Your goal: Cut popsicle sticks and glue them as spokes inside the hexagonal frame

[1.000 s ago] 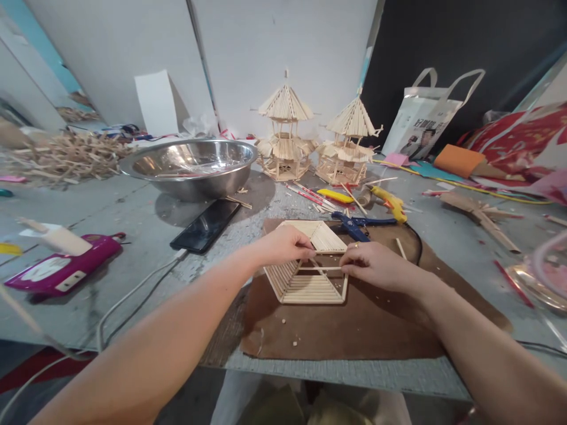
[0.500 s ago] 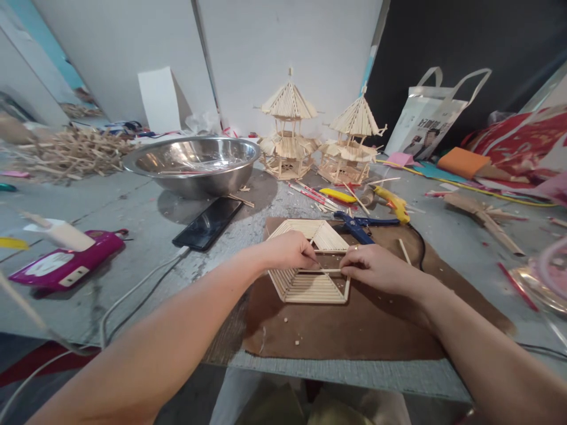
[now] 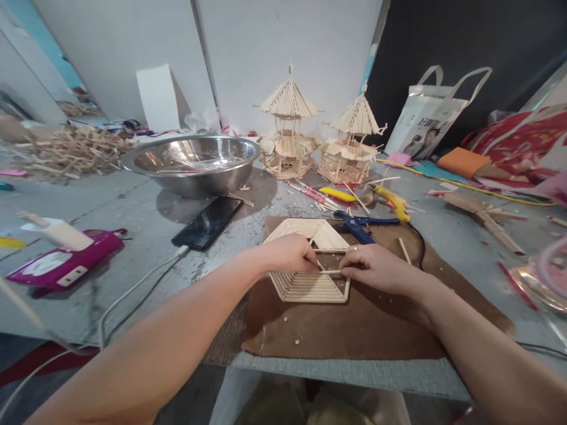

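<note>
A hexagonal panel of thin wooden sticks (image 3: 315, 289) lies flat on a brown mat (image 3: 354, 333). Its near and left sections are filled with rows of sticks, and the right side shows an open gap. Across that gap runs a short wooden stick (image 3: 331, 272). My right hand (image 3: 370, 267) pinches the stick's right end between thumb and fingers. At its left end my left hand (image 3: 292, 254) is closed, fingertips pinched on the stick over the panel's centre; the hand hides part of the panel's left side.
Behind the panel lie a blue cutter (image 3: 357, 227) and a yellow glue gun (image 3: 394, 203). Two stick pagodas (image 3: 289, 109) stand farther back. Left are a steel bowl (image 3: 190, 183), a phone (image 3: 208, 223) with a cable, and a purple power strip (image 3: 66, 262).
My left fingertips have shifted very slightly to the right along the stick. My right hand and the panel stay almost where they were.
</note>
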